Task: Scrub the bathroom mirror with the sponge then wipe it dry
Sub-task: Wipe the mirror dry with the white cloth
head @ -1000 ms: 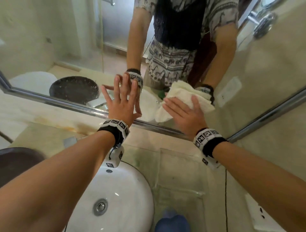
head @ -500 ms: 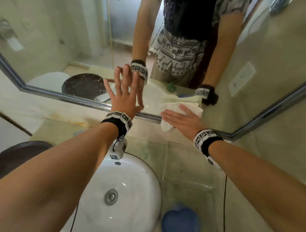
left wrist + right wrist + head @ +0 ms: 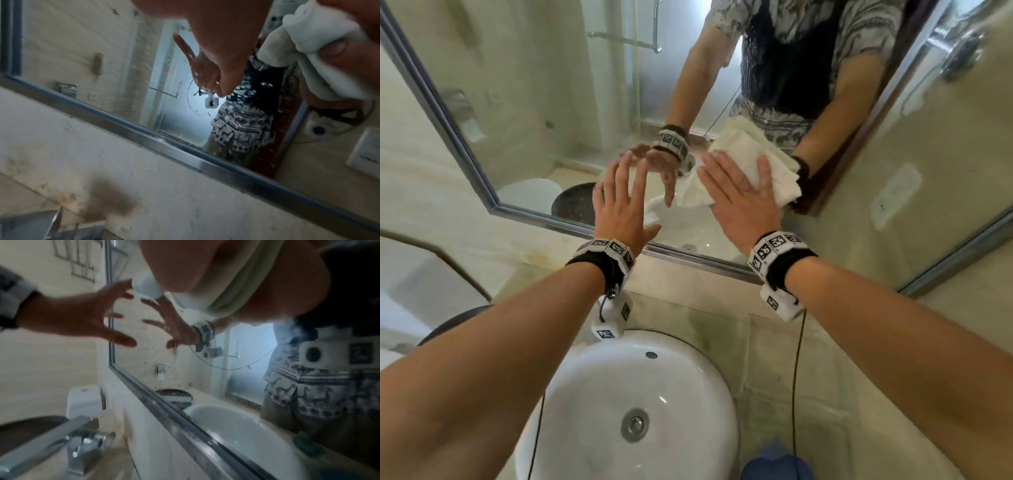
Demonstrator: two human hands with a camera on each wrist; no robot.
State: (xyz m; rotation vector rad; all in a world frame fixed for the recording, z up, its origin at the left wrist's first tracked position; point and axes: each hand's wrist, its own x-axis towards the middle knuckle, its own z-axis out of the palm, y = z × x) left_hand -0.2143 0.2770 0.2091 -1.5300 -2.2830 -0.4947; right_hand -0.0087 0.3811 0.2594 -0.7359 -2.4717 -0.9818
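Observation:
The metal-framed mirror (image 3: 544, 102) fills the wall ahead, its glass speckled with drops in the right wrist view. My right hand (image 3: 739, 202) presses a white cloth (image 3: 743, 150) flat against the glass above the lower frame. Its fingers lie over the cloth. In the left wrist view its thumb digs into a fold of the cloth (image 3: 308, 32). My left hand (image 3: 619, 205) is spread just left of it, holding nothing, fingertips at the glass. A green thing (image 3: 306, 446), possibly the sponge, shows only as a reflection beside the sink.
A white round sink (image 3: 585, 394) sits under my arms, with a chrome faucet (image 3: 61, 434) by the wall. A dark round bowl (image 3: 448, 322) stands at the left. A blue thing (image 3: 777, 462) lies at the counter's near edge. Cables hang from both wrists.
My right hand slid the cloth down to the mirror's lower frame, then back up onto the glass. My left hand stayed spread on the glass. The head view tilted upward.

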